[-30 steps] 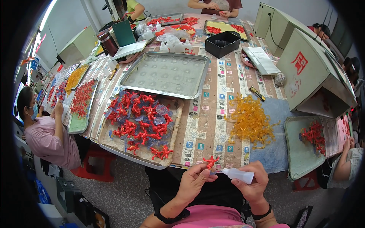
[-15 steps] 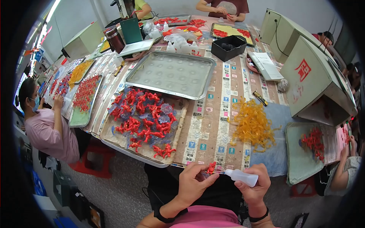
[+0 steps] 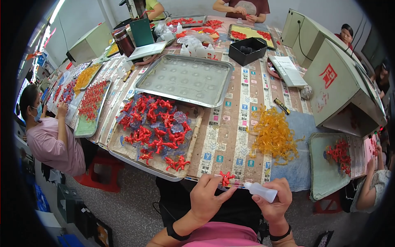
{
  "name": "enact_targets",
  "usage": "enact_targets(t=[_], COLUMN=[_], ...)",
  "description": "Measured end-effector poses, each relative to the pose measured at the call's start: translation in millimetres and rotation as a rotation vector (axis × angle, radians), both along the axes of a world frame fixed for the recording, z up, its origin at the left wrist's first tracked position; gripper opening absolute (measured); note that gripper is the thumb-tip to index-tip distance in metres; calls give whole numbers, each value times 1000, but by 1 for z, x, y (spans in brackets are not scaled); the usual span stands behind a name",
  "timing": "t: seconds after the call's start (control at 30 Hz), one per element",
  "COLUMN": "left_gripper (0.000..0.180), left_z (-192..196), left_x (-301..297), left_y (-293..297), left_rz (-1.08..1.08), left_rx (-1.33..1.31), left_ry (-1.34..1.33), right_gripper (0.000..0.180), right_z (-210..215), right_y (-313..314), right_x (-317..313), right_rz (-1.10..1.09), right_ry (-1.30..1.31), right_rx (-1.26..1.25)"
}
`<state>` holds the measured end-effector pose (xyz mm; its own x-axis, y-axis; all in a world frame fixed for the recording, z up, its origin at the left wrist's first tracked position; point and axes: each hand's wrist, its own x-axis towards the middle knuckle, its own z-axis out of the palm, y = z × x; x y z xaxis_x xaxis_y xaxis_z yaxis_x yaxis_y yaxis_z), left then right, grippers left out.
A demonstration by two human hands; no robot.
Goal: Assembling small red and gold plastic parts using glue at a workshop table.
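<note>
The small red coral-shaped piece (image 3: 225, 178), low centre of the frame, is sitting pinched in the left hand (image 3: 207, 199); it is probably light, brittle plastic, best held by its trunk. The right hand (image 3: 275, 201) is clenching a white squeeze bottle (image 3: 261, 191) beside it.

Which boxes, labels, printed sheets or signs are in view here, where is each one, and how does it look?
Grey box: right side of table, slanted, with a red square mark.
Black box: far centre, open, rectangular.
Printed sheets: covering the table, pale with blue and red squares.
White paper pad: beside the grey box, covered in fine print.
Small white bottle: in the right hand, plain.
</note>
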<state>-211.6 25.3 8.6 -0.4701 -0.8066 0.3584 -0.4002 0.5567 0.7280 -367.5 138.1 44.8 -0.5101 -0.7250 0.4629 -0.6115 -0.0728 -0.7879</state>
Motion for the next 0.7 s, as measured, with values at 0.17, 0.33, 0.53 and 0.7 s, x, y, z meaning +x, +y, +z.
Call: enact_targets(t=[0.17,0.33,0.53,0.7], left_gripper=[40,40,41,39], left_z=[3,2,2,0], left_x=[-1,-2,0,1], left_y=[-1,0,0,-2], left_rz=[-15,-22,-26,-14], left_rx=[-36,-50,-63,15], left_ry=[-8,6,10,41], right_gripper=[34,34,32,30], right_z=[-2,-1,-1,2], right_y=[1,0,-1,0], right_x=[-2,-2,-2,-5], right_rz=[3,-1,6,-38], right_ry=[18,19,8,2], right_rx=[13,31,38,-13])
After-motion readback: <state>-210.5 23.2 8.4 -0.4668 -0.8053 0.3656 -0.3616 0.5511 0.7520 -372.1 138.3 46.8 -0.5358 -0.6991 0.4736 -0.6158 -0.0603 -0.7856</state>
